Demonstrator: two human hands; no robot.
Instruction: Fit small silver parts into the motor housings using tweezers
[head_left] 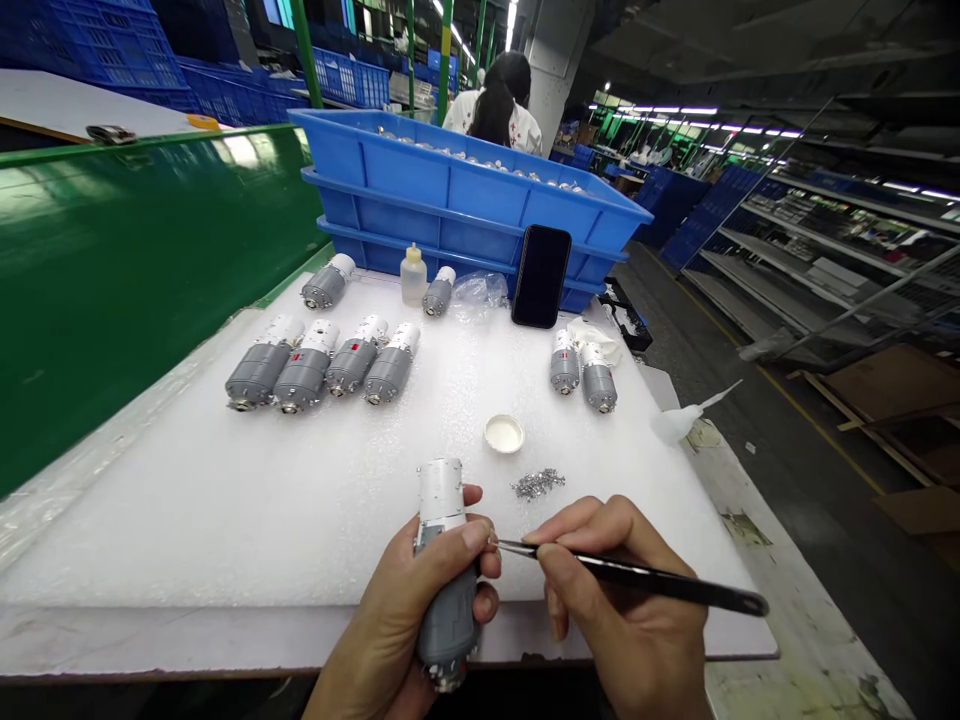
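My left hand (409,600) is wrapped round a grey and white spacecraft-like model (450,610), its white end pointing away from me and its grey end towards me. In my right hand (630,610) is a pair of black-handled tweezers (660,580), held like a pen. The metal tips of the tweezers meet the model's side by my left thumb and fingertips; whether a part sits between them is too small to tell. Beyond the hands lies a small pile of tiny silver parts (538,484), with a round white cap or dish (504,434) behind it.
Several similar models (301,375) lie at left on the white foam sheet (225,520), and two more (598,380) at right. A squeeze bottle (413,275), a plastic bag (480,295) and a phone (541,275) stand before blue crates (465,190). A person (499,105) sits behind.
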